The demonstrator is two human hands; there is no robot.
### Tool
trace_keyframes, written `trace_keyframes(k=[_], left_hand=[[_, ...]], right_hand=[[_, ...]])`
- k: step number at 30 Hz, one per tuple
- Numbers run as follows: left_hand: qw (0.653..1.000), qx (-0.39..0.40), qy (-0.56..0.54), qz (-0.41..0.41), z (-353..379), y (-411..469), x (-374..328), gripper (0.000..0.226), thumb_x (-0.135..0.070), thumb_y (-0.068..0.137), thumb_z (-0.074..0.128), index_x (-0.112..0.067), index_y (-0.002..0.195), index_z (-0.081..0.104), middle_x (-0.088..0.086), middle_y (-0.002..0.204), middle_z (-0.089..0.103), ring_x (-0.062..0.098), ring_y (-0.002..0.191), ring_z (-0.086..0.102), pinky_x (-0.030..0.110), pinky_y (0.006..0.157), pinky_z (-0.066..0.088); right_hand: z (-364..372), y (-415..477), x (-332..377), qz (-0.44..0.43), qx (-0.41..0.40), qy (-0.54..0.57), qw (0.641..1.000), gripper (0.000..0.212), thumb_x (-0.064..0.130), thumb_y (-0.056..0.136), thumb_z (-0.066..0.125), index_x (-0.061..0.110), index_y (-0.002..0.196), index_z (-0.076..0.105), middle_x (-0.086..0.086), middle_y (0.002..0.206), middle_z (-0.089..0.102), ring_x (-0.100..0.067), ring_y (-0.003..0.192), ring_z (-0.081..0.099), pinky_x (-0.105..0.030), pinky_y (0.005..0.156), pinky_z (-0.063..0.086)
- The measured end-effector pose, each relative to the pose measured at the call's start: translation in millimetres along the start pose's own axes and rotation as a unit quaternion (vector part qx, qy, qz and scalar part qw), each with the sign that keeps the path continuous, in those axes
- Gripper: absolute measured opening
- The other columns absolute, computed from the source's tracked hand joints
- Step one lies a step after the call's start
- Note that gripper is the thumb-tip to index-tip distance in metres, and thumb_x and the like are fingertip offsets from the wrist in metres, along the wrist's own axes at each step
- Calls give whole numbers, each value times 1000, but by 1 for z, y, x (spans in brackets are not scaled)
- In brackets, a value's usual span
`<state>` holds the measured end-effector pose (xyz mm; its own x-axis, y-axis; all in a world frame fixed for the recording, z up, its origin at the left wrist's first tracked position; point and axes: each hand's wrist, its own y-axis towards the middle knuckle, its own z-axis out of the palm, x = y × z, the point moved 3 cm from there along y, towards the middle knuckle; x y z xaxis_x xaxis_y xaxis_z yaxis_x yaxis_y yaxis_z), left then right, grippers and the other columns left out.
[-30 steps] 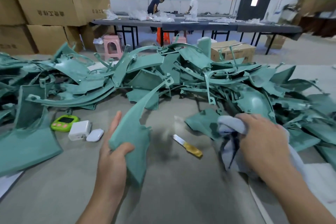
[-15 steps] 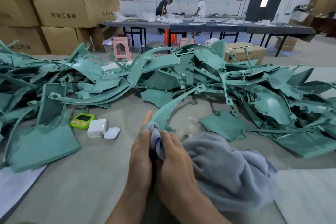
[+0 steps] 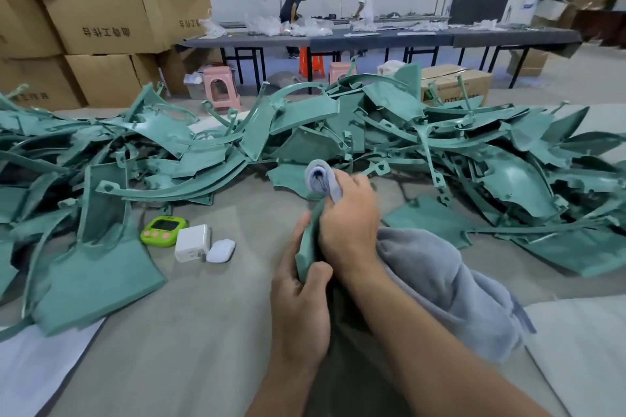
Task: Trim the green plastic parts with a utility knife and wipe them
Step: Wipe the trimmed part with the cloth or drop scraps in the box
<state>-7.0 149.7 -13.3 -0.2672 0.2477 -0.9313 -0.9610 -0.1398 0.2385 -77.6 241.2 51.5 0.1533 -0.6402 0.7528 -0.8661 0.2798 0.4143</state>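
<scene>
A: Hands?
B: Two: one left hand (image 3: pixel 298 308), one right hand (image 3: pixel 349 213).
A: Cloths?
B: One grey fleece cloth (image 3: pixel 440 284).
A: Green pieces?
B: One curved green plastic part (image 3: pixel 306 247) in the hands. The heap of green plastic parts (image 3: pixel 338 118) is too tangled to count; dozens.
A: Small gadgets?
B: Three: one lime-green digital timer (image 3: pixel 164 230), one white square charger (image 3: pixel 192 242), one white oval case (image 3: pixel 221 250).
A: Stools?
B: Two pink plastic stools (image 3: pixel 221 91), one orange plastic stool (image 3: pixel 311 64).
A: People at the back?
B: Two people (image 3: pixel 293 8).
A: Stacked brown cardboard boxes (image 3: pixel 101 20)?
B: At least six.

Grey table (image 3: pixel 203 332) carries heaped green parts (image 3: pixel 305 132), a timer (image 3: pixel 163 231), a charger (image 3: pixel 192 242) and a white case (image 3: pixel 221 250)
</scene>
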Motion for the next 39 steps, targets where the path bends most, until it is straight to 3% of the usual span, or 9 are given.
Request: trace_keyframes(k=[5,8,11,13,16,20,24,32,39], left_hand=[[997,-68,-42,-17,-8,7,1,47,-33,86,59,-32,133,64,-10,128,71,8,122,64,16,93,52],[989,-90,-100,-67,-13,10,0,34,-22,103,53,-32,133,63,0,116,76,15,108,71,26,90,55],[984,-91,-125,-90,-11,9,-4,36,-14,106,45,-28,135,62,8,84,66,17,76,65,28,74,56],[986,-86,-109,-94,-7,6,-9,37,-11,105,49,-26,136,63,9,87,66,18,80,65,28,77,58],[990,-91,-61,-84,-9,1,-18,43,-6,98,56,-25,135,64,3,118,75,18,113,70,34,100,55],[994,-83,18,-67,-10,-6,-23,59,-9,78,54,-36,129,67,-6,126,73,12,120,66,40,109,50],[993,-74,76,-51,-11,-4,-19,62,-13,72,52,-50,121,67,-10,123,73,13,117,68,47,104,52],[985,-70,157,-24,-5,-5,-31,64,-15,70,54,-51,121,67,-19,109,76,3,97,71,29,87,58],[974,6,222,48,11,-25,-31,70,-17,71,53,-52,132,60,-30,99,72,-4,71,60,11,68,50]], right_hand=[[-5,-72,4,-112,164,-33,980,3,39,104,44,38,107,43,13,95,61,-6,86,57,-27,72,45],[-16,-106,-10,-133,225,-107,959,44,35,104,43,37,147,41,14,135,56,-7,124,50,-23,103,36],[-27,-116,-16,-150,281,-80,944,65,27,99,46,41,159,27,20,146,43,0,135,35,-17,112,26],[-31,-114,-18,-148,303,-66,939,61,26,103,43,43,159,25,20,146,40,0,135,35,-22,115,28],[-26,-102,-16,-161,267,-77,947,56,15,105,45,34,157,35,12,144,45,-6,133,40,-24,113,33],[-18,-75,-14,-183,213,-142,949,60,11,102,51,21,158,33,6,140,43,-13,127,47,-22,103,37],[-9,-55,-9,-119,175,-119,970,12,17,94,57,24,104,59,0,98,54,-21,84,48,-35,72,39],[-13,0,-6,50,110,-53,991,30,14,100,52,0,77,66,-6,68,57,-19,58,44,-33,56,31],[-38,54,-57,156,52,-145,976,15,14,97,59,2,95,67,-19,93,68,-36,94,66,-30,70,42]])
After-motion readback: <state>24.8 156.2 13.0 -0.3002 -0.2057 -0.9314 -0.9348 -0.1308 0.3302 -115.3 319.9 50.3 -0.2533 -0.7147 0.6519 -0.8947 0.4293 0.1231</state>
